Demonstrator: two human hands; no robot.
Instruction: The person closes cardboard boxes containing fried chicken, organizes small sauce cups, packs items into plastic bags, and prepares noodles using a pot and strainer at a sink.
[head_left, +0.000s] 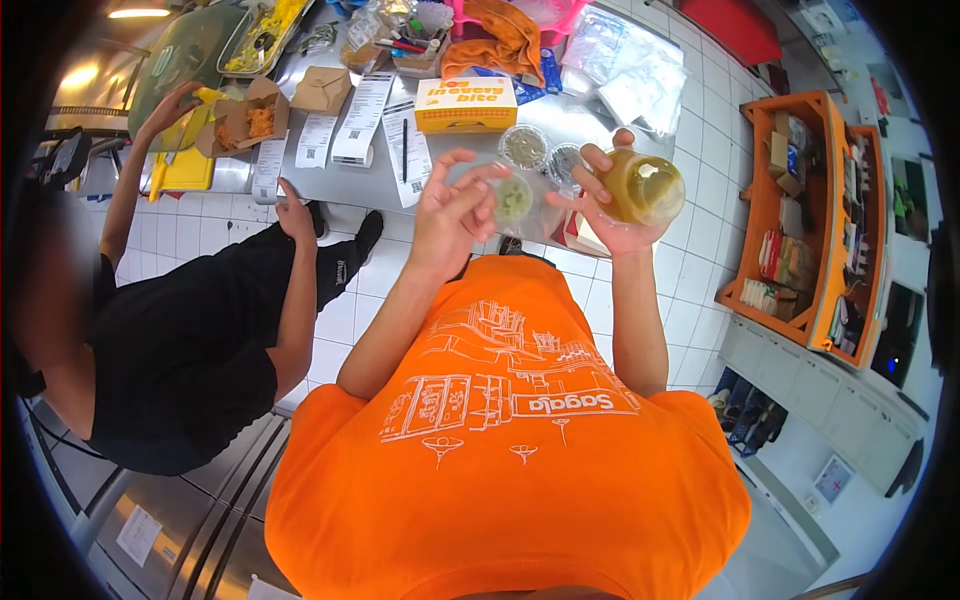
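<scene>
My right hand (626, 221), on the right over the table's front edge, holds a rounded clear plastic container of yellow-green liquid (637, 187). Whether it is a cup or a bag I cannot tell. My left hand (454, 214) is raised with its fingers partly bent and apart, and I see nothing held in it. Just beside its fingertips is a clear plastic tub with pale green pieces (514, 199); whether they touch is unclear. Behind it stand a round lidded tub (524, 147) and another clear-lidded tub (564, 163), partly covered by my right hand.
A yellow-and-white food box (466, 105) stands on the steel table (386, 196). Printed slips (363, 124) and a black pen (405, 150) lie to its left. At left a co-worker (187, 352) reaches near an open carton of fried food (251, 124). An orange shelf (814, 225) stands right.
</scene>
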